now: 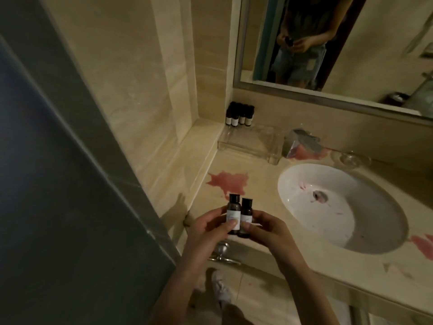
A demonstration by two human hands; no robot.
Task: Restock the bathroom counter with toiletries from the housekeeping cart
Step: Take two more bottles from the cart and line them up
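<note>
A person's two hands hold a pair of small dark bottles over the front edge of a bathroom counter, near its left front corner. The left hand grips the left bottle, thumb pressed on the white label and fingers curled behind. The right hand pinches the right bottle low on its body. The bottles touch side by side, upright, black caps pointing to 12 o'clock with their long axes running 6 to 12.

At 9 o'clock of the pair the counter ends against a tiled wall, and a dark panel closes that side further. At 3 o'clock is the rim of the white sink. Toward 12 o'clock the counter lies open past a pink stain to a clear tray.

Four matching bottles stand in a row at the tray's far left corner, caps up. Whether they stand on the tray or just behind it cannot be told. A crumpled wrapper and a glass dish lie behind the sink, under the mirror.
</note>
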